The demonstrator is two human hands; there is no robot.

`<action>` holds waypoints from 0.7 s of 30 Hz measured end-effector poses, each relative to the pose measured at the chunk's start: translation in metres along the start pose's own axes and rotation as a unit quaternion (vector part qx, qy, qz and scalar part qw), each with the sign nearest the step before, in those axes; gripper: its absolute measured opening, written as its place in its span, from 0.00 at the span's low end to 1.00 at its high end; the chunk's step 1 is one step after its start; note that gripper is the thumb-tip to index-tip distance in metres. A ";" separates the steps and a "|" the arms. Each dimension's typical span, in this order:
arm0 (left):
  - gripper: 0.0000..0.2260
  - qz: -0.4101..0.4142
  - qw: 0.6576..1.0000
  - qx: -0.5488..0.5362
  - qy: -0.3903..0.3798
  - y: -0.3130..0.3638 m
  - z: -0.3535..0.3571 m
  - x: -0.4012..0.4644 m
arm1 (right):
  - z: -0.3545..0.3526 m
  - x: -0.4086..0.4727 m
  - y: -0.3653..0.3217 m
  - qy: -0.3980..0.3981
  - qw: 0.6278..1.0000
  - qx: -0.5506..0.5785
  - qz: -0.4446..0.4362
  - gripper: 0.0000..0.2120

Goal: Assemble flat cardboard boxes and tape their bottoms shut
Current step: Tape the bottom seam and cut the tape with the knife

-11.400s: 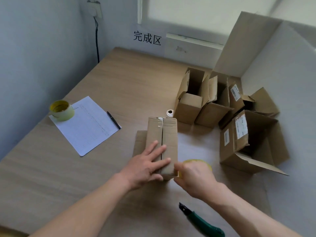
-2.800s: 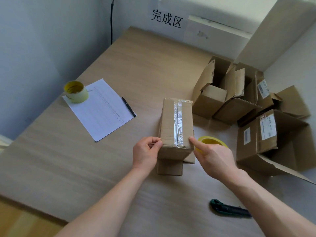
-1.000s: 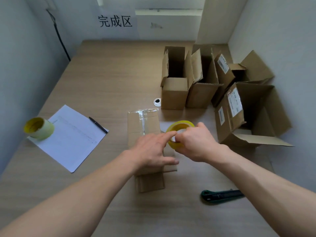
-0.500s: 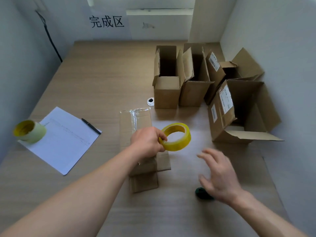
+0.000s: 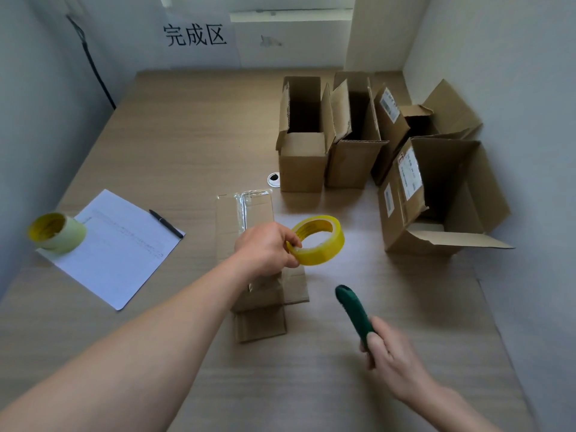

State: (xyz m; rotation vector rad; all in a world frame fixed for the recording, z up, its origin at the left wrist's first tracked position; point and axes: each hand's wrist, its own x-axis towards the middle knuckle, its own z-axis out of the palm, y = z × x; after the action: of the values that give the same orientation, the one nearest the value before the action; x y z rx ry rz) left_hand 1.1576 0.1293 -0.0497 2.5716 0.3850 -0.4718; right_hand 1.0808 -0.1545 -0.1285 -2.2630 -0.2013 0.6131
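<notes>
Tape-cutting step — tape roll (image 5: 318, 240) pinched by left hand (image 5: 266, 249); green cutter (image 5: 353, 314), 5 o'clock of roll, gripped by right hand (image 5: 391, 361). Next, judged: tape to be severed at box (image 5: 244, 210).

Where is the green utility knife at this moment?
In the head view, the green utility knife is lower right, gripped by the right hand above the table, right of the taped box.

White paper sheet (image 5: 118, 244) on the table (image 5: 187, 126); black pen (image 5: 165, 223) at its edge.
</notes>
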 end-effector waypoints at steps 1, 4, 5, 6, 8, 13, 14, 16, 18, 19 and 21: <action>0.12 -0.001 1.000 0.000 -0.001 0.000 0.000 0.000 | 0.004 0.001 -0.010 -0.004 0.996 0.092 0.013 0.10; 0.12 -0.005 1.000 -0.001 -0.001 0.001 0.000 0.000 | 0.015 0.009 -0.028 0.002 0.964 0.256 0.067 0.07; 0.12 -0.006 1.000 -0.001 0.000 0.001 0.000 0.000 | 0.015 0.012 -0.031 0.000 0.960 0.268 0.082 0.08; 0.12 -0.006 1.000 -0.001 0.001 0.001 0.001 -0.001 | 0.013 0.014 -0.031 -0.001 0.961 0.262 0.087 0.08; 0.12 -0.006 1.000 -0.002 0.004 0.001 0.001 -0.001 | 0.005 0.019 -0.023 0.033 0.988 0.149 0.037 0.11; 0.13 -0.006 1.000 0.008 0.011 0.002 0.002 -0.001 | -0.021 0.029 -0.005 0.091 0.907 -0.315 -0.263 0.14; 0.13 -0.006 1.000 0.009 0.012 0.001 0.002 -0.001 | -0.019 0.029 -0.002 0.070 0.896 -0.334 -0.285 0.12; 0.14 -0.003 1.000 0.011 0.016 0.002 0.002 -0.001 | -0.011 0.034 0.007 0.015 0.903 -0.339 -0.262 0.03; 0.14 -0.003 1.000 0.010 0.017 0.003 0.002 -0.002 | -0.006 0.035 0.020 -0.048 0.926 -0.336 -0.165 0.10; 0.13 -0.004 1.000 0.009 0.019 0.003 0.002 -0.002 | -0.004 0.033 0.024 -0.060 0.932 -0.328 -0.144 0.14; 0.13 -0.004 1.000 0.006 0.018 0.003 0.002 -0.002 | 0.001 0.024 0.029 -0.009 0.967 -0.236 -0.093 0.24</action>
State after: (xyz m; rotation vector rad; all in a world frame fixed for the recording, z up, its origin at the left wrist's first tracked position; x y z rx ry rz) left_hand 1.1566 0.1255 -0.0494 2.5945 0.4075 -0.4333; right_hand 1.0999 -0.1665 -0.1587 -2.6513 -0.6166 0.5251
